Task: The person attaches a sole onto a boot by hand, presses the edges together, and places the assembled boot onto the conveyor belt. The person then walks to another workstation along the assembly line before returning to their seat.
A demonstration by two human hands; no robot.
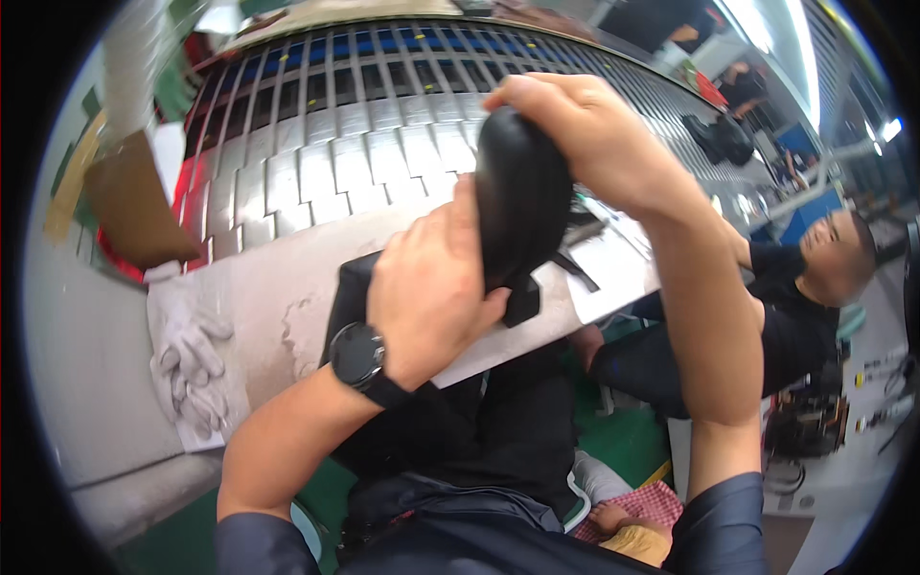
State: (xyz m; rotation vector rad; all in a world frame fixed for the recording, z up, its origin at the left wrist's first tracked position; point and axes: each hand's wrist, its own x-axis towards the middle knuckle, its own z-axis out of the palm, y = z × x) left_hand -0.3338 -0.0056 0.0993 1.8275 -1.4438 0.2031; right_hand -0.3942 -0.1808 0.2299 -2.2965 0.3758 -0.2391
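Note:
A black shoe (522, 187), smooth and rounded at its upper end, is held up between my two hands over the edge of the work ledge. My right hand (599, 134) curls over its top end from the right. My left hand (426, 283), with a black watch at the wrist, presses on its left side lower down, fingers closed against it. Darker black material (350, 297) shows behind the left wrist; I cannot tell if it belongs to the shoe. Much of the shoe's underside is hidden.
Past the pale ledge (278, 316) runs a metal slatted conveyor (316, 168). Grey-white gloves (192, 359) lie at the ledge's left end, near brown cardboard (144, 196). A black strap (575, 271) lies right. A black item (719, 139) rests farther along; a co-worker (805, 316) sits at right.

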